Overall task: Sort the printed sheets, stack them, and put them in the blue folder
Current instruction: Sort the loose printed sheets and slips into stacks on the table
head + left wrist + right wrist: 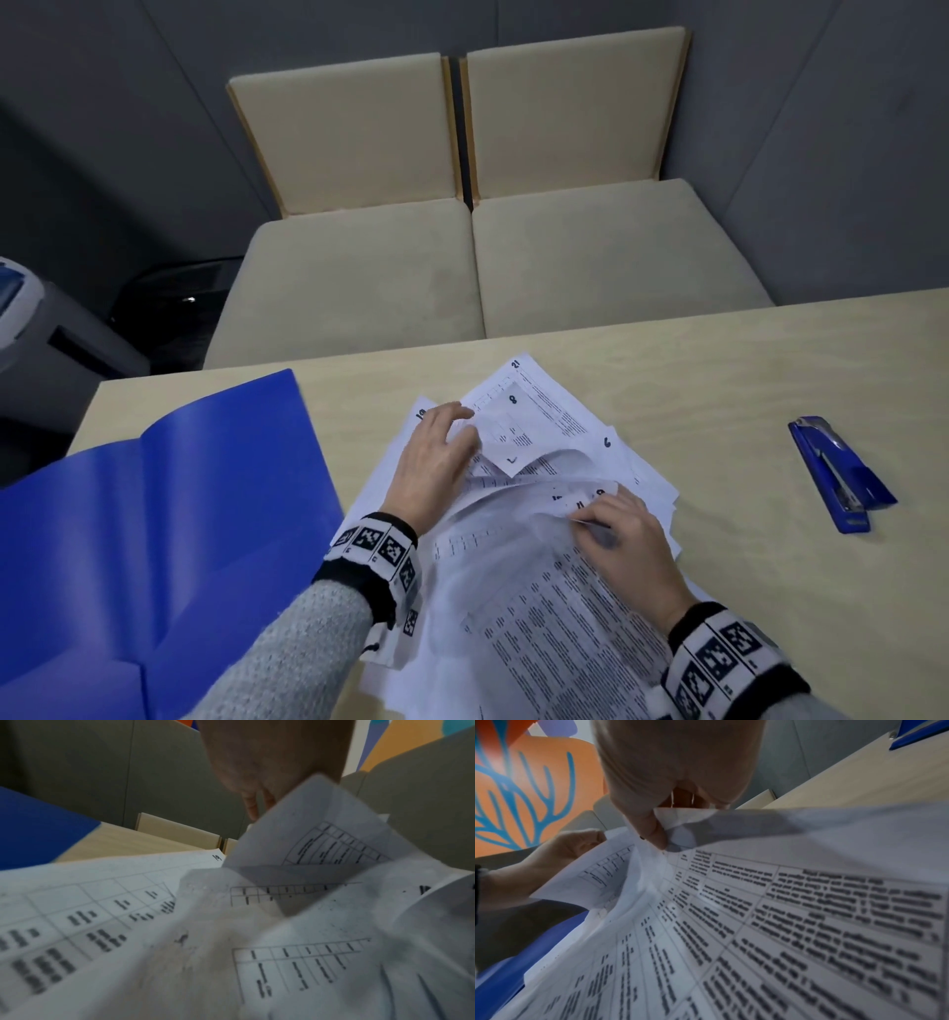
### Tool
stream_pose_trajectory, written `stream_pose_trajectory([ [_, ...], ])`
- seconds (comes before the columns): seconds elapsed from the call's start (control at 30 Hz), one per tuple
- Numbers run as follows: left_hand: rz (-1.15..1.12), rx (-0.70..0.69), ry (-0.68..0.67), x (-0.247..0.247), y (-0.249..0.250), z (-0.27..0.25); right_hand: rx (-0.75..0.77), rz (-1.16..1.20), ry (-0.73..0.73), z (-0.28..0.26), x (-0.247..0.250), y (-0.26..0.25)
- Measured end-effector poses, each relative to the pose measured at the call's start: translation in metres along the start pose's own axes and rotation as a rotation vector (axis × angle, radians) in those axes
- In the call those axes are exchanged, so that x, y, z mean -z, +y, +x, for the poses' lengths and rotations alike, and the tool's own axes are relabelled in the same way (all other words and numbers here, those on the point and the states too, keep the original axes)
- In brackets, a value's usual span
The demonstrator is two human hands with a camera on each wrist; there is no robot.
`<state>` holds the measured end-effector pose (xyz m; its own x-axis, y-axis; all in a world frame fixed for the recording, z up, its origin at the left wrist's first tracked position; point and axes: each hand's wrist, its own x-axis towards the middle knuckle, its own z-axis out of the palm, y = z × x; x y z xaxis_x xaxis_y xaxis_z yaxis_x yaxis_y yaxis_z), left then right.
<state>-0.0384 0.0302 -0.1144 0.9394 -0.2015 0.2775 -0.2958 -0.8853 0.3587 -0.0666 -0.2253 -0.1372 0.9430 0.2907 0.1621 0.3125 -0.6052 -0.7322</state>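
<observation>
A loose pile of printed sheets [544,606] with handwritten page numbers lies spread on the table, just right of the open blue folder [154,514]. My left hand [464,426] rests on the far left of the pile. Its fingers hold up the folded-over edge of one sheet [316,833]. My right hand [590,516] pinches the curled top corner of the near sheets between thumb and fingers [654,833]. The right wrist view also shows my left hand [577,845] gripping the lifted sheet. Lower sheets are hidden under the top ones.
A blue stapler [842,473] lies on the pale wooden table [770,385] to the right of the pile. Two beige chairs [462,257] stand against the table's far edge. A grey machine [31,318] stands on the floor at the far left.
</observation>
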Motion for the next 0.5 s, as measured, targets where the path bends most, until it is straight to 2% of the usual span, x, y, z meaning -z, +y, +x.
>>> stream_pose_trajectory([
  [0.1,-0.066,0.051,-0.049,0.001,-0.004,-0.006,-0.037,-0.005,-0.019,0.002,-0.002,0.003],
  [0.2,-0.284,0.149,-0.211,0.007,0.001,-0.004,0.027,-0.065,0.025,0.005,-0.005,0.006],
  [0.23,-0.367,0.209,-0.243,0.009,0.004,-0.002,0.023,-0.077,0.029,0.006,-0.005,0.007],
  [0.33,-0.615,0.537,-0.292,0.017,0.013,0.01,0.01,-0.182,0.037,0.011,-0.005,0.004],
  [0.4,-0.584,0.69,-0.316,0.012,0.01,0.02,0.011,-0.24,0.017,0.016,-0.006,0.001],
  [0.5,-0.391,0.738,-0.452,-0.002,0.003,0.027,-0.007,-0.233,-0.025,0.027,-0.008,-0.001],
])
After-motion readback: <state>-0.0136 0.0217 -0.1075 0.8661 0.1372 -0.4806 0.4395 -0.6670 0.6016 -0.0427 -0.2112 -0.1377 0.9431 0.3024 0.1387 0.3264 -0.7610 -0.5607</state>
